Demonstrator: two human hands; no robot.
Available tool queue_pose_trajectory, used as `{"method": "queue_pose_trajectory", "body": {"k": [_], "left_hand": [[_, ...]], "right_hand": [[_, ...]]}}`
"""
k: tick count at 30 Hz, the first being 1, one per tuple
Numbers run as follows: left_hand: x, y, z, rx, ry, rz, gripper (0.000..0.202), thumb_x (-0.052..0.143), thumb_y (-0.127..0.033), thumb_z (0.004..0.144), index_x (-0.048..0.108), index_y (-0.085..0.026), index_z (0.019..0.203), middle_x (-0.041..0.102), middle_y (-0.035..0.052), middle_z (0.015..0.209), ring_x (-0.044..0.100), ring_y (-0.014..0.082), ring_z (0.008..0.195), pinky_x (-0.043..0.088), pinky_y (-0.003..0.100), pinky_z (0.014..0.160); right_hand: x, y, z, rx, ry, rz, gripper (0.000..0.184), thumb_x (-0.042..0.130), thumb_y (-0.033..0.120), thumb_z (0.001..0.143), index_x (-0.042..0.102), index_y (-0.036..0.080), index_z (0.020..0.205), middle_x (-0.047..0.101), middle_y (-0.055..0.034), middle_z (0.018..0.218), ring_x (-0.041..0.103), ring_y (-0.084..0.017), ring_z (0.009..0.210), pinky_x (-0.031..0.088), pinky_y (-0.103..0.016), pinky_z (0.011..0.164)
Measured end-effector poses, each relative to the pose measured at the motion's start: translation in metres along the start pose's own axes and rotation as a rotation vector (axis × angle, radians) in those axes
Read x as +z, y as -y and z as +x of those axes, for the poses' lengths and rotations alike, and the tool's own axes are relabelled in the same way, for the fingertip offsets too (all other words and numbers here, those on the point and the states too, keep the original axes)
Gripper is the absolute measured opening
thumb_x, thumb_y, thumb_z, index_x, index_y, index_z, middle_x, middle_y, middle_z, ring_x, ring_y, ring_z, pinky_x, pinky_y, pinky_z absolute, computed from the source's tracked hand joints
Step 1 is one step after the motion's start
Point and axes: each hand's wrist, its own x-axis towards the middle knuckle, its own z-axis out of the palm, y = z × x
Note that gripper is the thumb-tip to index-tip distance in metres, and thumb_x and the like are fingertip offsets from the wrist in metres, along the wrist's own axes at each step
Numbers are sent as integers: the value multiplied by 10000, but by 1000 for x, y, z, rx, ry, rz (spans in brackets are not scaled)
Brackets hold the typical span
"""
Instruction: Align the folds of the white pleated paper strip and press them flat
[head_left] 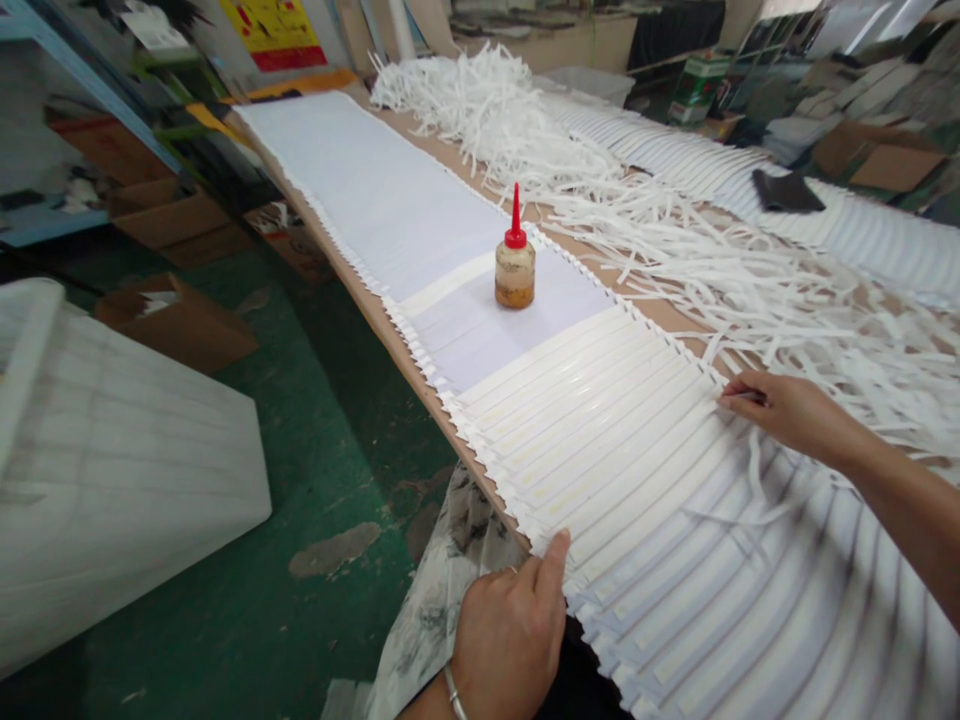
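Note:
A long run of overlapped white sheets (600,430) lies fanned along the wooden table (390,330), each with a glossy strip along its edge. My left hand (510,630) is curled at the near edge of the stack, thumb pressed on a sheet's corner. At the far edge my right hand (780,405) pinches the end of a thin white strip. A small glue bottle (515,270) with a red pointed cap stands upright on the sheets beyond both hands.
A large tangle of peeled white strips (675,230) covers the table's right side. More fanned sheets (862,220) lie behind, with a black object (784,190) on them. Cardboard boxes (180,320) and a white stack (112,460) sit on the green floor to the left.

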Motion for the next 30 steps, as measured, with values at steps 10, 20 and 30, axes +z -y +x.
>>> {"method": "queue_pose_trajectory", "body": {"k": [10,20,30], "left_hand": [[3,2,0,22,-56,3,581,513,-17,858,514,-98,1433,701,-8,767,681,193,552,495,347,483],[5,1,1,24,-59,-7,612,517,-10,841,493,-95,1446,708,-13,778,680,195,551,496,354,475],[5,4,-1,34,-62,1,613,467,-4,850,458,-96,1456,709,-13,759,680,196,547,489,363,466]], "right_hand": [[5,-22,10,3,-34,-2,330,581,528,888,712,227,913,753,-39,848,671,-223,796,466,-349,740],[12,-26,24,20,-27,-42,311,576,522,859,696,236,871,749,-54,814,668,-225,757,454,-337,696],[8,-15,28,125,-26,-176,321,664,561,806,649,241,812,716,-62,766,610,-225,704,367,-334,637]]}}
